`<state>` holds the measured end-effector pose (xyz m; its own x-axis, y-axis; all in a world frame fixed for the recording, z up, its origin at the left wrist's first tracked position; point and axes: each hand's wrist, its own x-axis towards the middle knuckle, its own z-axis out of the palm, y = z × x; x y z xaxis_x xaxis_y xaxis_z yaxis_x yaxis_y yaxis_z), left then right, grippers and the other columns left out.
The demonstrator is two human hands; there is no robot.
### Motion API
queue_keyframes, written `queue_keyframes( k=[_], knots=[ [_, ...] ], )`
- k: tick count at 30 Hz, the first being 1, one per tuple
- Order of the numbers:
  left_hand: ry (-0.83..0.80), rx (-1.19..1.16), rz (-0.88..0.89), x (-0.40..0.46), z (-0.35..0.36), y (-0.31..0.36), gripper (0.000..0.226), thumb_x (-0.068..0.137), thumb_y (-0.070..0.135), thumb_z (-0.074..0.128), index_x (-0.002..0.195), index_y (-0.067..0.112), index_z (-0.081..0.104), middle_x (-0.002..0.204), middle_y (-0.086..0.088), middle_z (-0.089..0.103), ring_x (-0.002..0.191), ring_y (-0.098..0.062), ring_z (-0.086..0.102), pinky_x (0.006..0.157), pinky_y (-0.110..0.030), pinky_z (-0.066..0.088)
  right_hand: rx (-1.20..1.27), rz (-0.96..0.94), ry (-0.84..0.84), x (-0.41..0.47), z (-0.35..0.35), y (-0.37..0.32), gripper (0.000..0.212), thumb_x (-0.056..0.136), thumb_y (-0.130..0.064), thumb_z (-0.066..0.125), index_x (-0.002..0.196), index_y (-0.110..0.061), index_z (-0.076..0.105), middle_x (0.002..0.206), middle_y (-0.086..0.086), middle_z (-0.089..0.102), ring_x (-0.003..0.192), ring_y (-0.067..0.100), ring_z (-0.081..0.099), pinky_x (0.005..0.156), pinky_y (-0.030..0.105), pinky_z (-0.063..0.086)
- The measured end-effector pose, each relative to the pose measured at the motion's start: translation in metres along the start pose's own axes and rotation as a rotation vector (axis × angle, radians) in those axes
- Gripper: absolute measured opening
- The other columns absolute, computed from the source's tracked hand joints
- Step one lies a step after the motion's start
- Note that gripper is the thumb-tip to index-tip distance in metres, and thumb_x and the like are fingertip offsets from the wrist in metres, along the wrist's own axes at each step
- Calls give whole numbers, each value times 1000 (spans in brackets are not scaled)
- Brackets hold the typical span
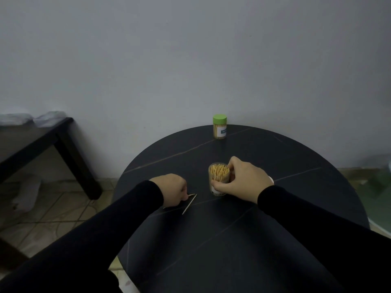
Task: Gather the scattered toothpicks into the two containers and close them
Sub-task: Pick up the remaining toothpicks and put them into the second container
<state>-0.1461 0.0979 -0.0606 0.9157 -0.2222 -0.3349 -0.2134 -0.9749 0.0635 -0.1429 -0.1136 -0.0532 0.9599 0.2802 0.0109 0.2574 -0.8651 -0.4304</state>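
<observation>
An open clear container (219, 172), packed with upright toothpicks, stands near the middle of the round black table (275, 218). My right hand (243, 178) grips its side, fingers curled round it. My left hand (172, 188) rests on the table to its left with curled fingers, pinching the end of a toothpick (191, 195). Another loose toothpick (189, 205) lies slanted just in front of that hand. A second container (220, 127), closed with a green lid, stands at the table's far edge by the wall.
A grey wall rises straight behind the table. A low dark bench (53, 144) with pale bundles on it stands at the left over a tiled floor. A small white thing (271, 179) shows behind my right wrist.
</observation>
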Motion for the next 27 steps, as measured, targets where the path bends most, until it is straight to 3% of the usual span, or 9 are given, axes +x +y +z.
queue_keyframes(
  k=[3,6,9,13,16,19,22,27],
  knots=[
    [10,44,4,4,-2,8,21,96,21,46,103,11,63,106,-5,63,93,-19,57,84,-31,47,-4,2,3,0,0,0,53,76,-67,63,104,-26,44,89,-12,56,79,3,56,69,24,50],
    [76,-63,15,8,-7,7,13,96,18,45,97,14,57,105,-4,60,90,-16,53,84,-30,45,-10,0,16,0,0,0,53,75,-67,63,103,-27,44,86,-13,55,77,3,55,69,24,50],
    [271,-233,61,10,-19,6,9,97,19,45,90,21,50,94,3,57,86,-13,52,77,-24,39,-5,-3,6,-1,0,0,51,76,-66,63,103,-27,44,84,-14,53,75,1,54,66,22,47],
    [615,-550,184,7,-41,20,15,99,15,42,85,19,46,75,8,49,67,-5,45,60,-20,33,1,-2,8,0,-1,1,51,75,-66,64,102,-27,44,85,-13,55,76,1,54,64,23,46],
    [802,-820,298,8,-43,44,21,99,13,41,82,24,44,71,10,44,59,1,40,57,-13,34,11,2,32,-2,-1,1,50,74,-67,64,97,-27,45,84,-13,57,74,1,54,60,23,42],
    [807,-781,329,16,-29,64,13,98,12,44,87,18,49,80,7,48,70,0,44,65,-14,36,11,-6,60,-3,0,2,49,72,-67,65,92,-27,45,80,-13,56,70,1,53,58,23,40],
    [721,-634,301,27,-14,69,6,95,17,49,91,17,54,89,5,53,87,-9,45,75,-23,34,5,-17,61,-2,2,4,50,70,-66,66,94,-27,45,83,-12,58,73,5,56,64,26,47],
    [705,-739,303,23,-7,61,7,84,30,66,82,24,62,87,6,62,84,-4,53,73,-22,44,3,-31,51,-1,1,7,51,71,-65,66,99,-27,45,88,-13,57,78,7,57,68,28,49]
  ],
)
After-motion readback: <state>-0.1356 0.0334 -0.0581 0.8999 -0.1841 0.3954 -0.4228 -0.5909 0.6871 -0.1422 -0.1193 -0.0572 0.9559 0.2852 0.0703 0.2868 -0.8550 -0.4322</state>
